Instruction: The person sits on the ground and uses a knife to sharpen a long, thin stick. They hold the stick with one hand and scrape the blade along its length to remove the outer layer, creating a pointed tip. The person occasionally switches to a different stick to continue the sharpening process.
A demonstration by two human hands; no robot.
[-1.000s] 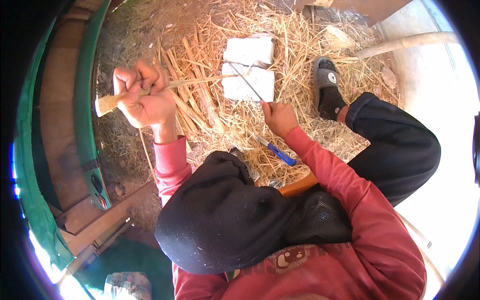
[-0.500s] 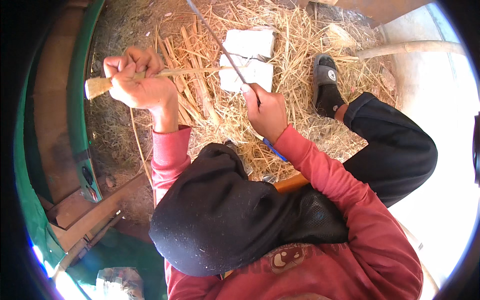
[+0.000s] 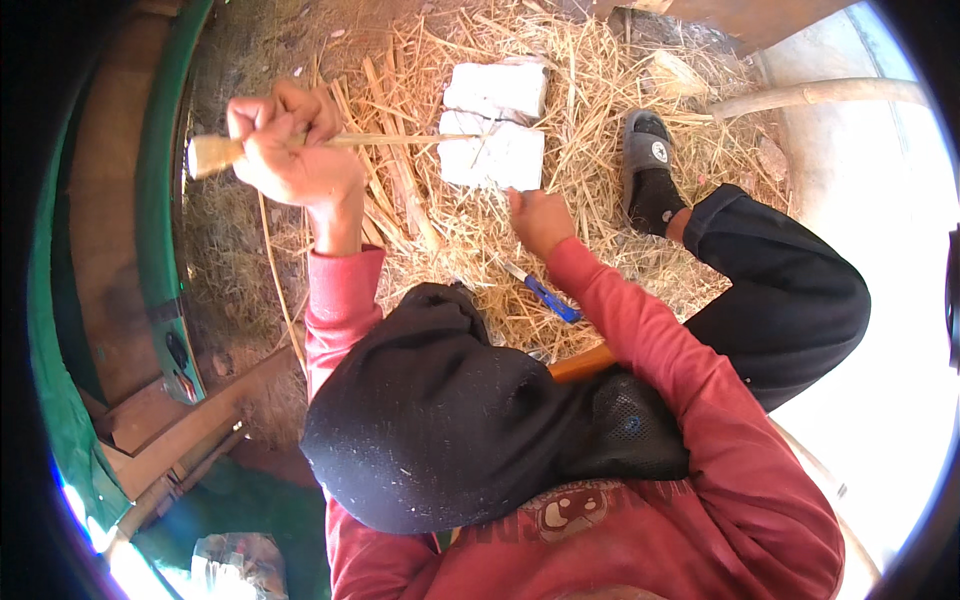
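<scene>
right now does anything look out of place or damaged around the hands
Mildly: the blue cutter lies loose on the scattered straw near the right hand, apparently with its blade out, which is odd for a sharp tool. Nothing else clearly stands out.

plastic bag (image 3: 238, 568) cut off, stick (image 3: 390, 139) partly hidden

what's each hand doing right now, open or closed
Left hand: closed, holding a pale stick.
Right hand: closed; what it grips cannot be told.
</scene>
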